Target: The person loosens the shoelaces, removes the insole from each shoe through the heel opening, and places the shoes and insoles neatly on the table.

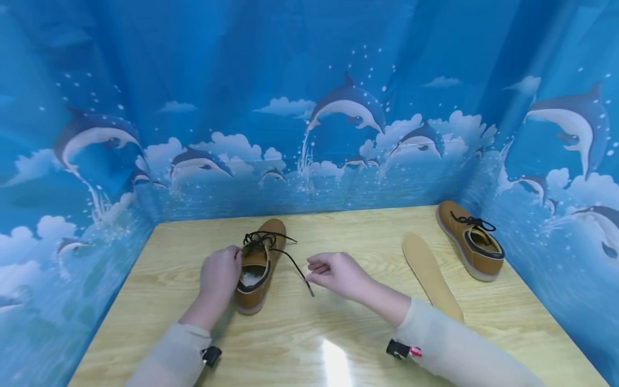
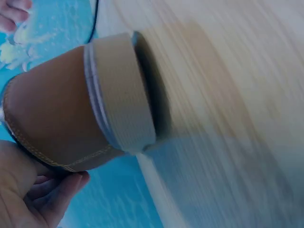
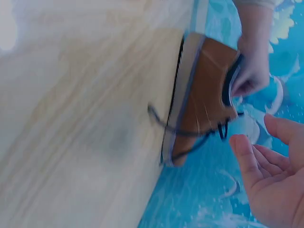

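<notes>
A brown lace-up shoe (image 1: 270, 271) stands on the wooden table with its toe pointing away. My left hand (image 1: 220, 271) grips its left side by the opening, fingers curled at the edge; the left wrist view shows the heel (image 2: 57, 99) close up. One dark shoelace (image 1: 301, 271) trails off the shoe's right side, its end hanging toward the table. Beside this lace is my right hand (image 1: 338, 274), fingers loosely bent. In the right wrist view a gap shows between its thumb and finger (image 3: 244, 147), with no lace in it.
A second brown shoe (image 1: 486, 264), its laces tied, stands at the table's right edge. Left of it lies a flat tan insole (image 1: 427, 266), partly behind my right sleeve (image 1: 450, 344). A blue dolphin-print curtain (image 1: 290, 64) surrounds the back and sides of the table (image 1: 159, 279).
</notes>
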### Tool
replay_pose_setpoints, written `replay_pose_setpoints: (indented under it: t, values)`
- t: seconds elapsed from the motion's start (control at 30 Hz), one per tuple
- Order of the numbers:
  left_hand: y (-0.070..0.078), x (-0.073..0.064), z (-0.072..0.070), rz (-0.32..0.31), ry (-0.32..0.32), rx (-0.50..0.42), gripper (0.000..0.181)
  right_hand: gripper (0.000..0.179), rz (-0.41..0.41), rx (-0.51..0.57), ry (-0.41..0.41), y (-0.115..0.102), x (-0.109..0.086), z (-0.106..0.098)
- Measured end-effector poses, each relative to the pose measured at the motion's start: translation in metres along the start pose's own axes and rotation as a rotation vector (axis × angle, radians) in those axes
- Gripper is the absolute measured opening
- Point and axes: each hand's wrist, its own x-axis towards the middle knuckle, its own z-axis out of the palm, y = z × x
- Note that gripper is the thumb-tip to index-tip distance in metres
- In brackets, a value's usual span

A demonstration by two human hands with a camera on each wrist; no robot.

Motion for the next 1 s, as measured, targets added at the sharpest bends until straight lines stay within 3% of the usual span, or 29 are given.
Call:
replay_pose_setpoints:
  t: [0.17,0.43,0.73,0.87,1.0]
  values:
    - [-0.027,0.003,-0.011,-0.003,-0.012,0.034,0.02,0.042,0.049,0.003,0.023,0.005,-0.006,-0.016]
    - [-0.073,0.003,-0.038,-0.03,0.039,0.064,0.021,0.043,0.086,-0.062,0.037,0.02,-0.025,-0.036]
    - [-0.119,0.007,-0.058,-0.105,0.0,0.051,0.026,0.042,-0.028,-0.4,0.179,0.031,-0.051,-0.061]
    - [-0.136,0.006,-0.065,-0.132,0.017,0.029,0.025,0.042,-0.112,-0.498,0.22,0.039,-0.059,-0.066]
    - [-0.152,0.007,-0.072,-0.196,0.002,0.039,0.024,0.043,-0.144,-0.564,0.245,0.047,-0.066,-0.07]
